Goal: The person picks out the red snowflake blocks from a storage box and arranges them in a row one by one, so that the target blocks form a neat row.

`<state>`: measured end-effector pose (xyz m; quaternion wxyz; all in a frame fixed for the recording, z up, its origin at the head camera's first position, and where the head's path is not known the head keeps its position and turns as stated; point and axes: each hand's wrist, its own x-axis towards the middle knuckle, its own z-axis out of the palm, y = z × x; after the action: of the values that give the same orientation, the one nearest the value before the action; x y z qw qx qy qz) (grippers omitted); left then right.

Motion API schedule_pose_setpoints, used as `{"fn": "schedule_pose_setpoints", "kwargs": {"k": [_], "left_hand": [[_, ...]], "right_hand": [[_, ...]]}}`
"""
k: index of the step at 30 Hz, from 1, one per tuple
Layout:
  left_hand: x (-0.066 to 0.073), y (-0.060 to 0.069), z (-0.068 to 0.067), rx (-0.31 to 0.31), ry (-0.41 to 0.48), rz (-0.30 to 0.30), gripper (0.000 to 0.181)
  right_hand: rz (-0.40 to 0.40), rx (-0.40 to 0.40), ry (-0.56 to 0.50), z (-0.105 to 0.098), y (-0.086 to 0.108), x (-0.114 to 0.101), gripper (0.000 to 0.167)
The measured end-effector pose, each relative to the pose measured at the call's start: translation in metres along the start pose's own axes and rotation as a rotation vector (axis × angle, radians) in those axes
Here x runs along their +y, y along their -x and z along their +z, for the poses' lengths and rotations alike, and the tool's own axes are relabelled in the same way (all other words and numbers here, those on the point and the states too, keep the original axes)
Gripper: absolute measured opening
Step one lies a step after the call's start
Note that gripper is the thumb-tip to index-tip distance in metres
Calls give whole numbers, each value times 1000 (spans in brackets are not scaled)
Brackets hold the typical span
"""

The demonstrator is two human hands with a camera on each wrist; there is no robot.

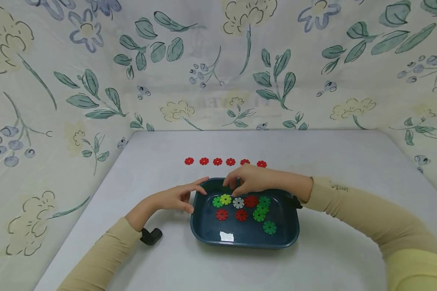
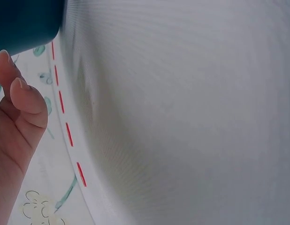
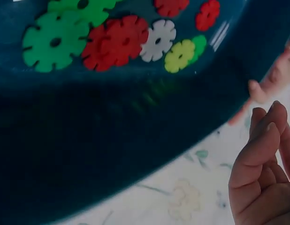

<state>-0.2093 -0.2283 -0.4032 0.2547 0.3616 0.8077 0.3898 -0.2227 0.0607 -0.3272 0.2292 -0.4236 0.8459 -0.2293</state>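
Observation:
A dark teal tray (image 1: pixel 240 238) sits on the white table, holding several notched plastic discs: green (image 1: pixel 269 227), red (image 1: pixel 222 214), yellow (image 1: pixel 225 199) and white (image 1: pixel 238 203). At its left end my left hand (image 1: pixel 172 198) holds the rim, with fingertips over the edge and the thumb against the outer wall. The left wrist view shows that hand (image 2: pixel 18 122) beside the tray's corner (image 2: pixel 27 28). Over the tray's far side hovers my right hand (image 1: pixel 253 179), fingers bent and thumb apart from them. No disc shows in that hand (image 3: pixel 264 164) in the right wrist view.
Beyond the tray, several red discs (image 1: pixel 217 161) lie in a spaced row on the table (image 1: pixel 160 149). A black wrist device (image 1: pixel 151 236) is by the left wrist. Flower-patterned cloth (image 1: pixel 204 93) stands behind and at the sides of the table.

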Motion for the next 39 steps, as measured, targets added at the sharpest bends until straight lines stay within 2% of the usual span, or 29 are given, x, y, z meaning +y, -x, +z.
{"fn": "schedule_pose_setpoints", "kwargs": {"k": [10, 16, 24, 32, 39], "left_hand": [[-4, 0, 0, 0, -7, 25, 58], [-6, 0, 0, 0, 8, 47, 58], [-5, 0, 0, 0, 22, 51, 58], [-3, 0, 0, 3, 15, 54, 56], [-3, 0, 0, 6, 13, 53, 56]], "right_hand": [[-23, -133, 63, 33, -26, -5, 42], [-78, -184, 188, 55, -37, -1, 42], [-58, -171, 260, 69, -42, 3, 42], [-48, -139, 259, 69, -43, 5, 32], [-50, -149, 276, 68, -44, 5, 27]]}}
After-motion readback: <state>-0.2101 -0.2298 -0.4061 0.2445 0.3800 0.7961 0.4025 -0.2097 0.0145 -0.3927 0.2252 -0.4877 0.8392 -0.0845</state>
